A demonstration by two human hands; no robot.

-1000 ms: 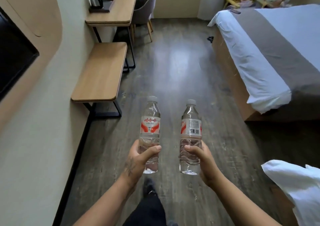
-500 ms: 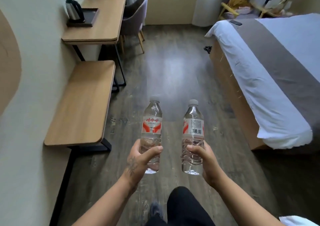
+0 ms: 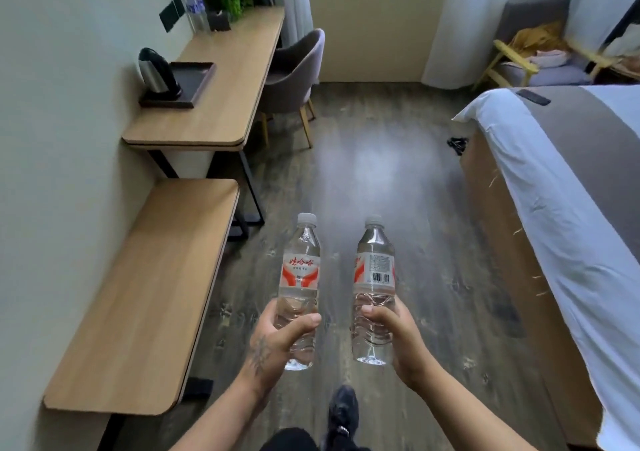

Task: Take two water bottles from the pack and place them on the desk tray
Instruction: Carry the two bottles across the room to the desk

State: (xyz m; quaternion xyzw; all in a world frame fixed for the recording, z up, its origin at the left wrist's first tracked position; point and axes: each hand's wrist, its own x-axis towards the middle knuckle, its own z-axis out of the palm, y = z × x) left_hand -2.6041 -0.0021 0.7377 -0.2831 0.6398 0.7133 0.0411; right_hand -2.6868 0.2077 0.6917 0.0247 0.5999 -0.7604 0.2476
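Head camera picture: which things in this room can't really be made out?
- Pack the bottles came from: not in the head view.
- Tray floor: the near part is hidden behind the kettle.
- Bottles by the plant: too small and blurred to read.
- Left hand fingers: behind the left bottle.
- Dark thing on the floor by the bed: too small to identify.

Both forearms outstretched — left hand [image 3: 277, 341] and right hand [image 3: 398, 333] gripping.

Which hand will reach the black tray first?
Probably the left hand. Its bottle is on the same side as the desk and tray; the right hand is toward the bed.
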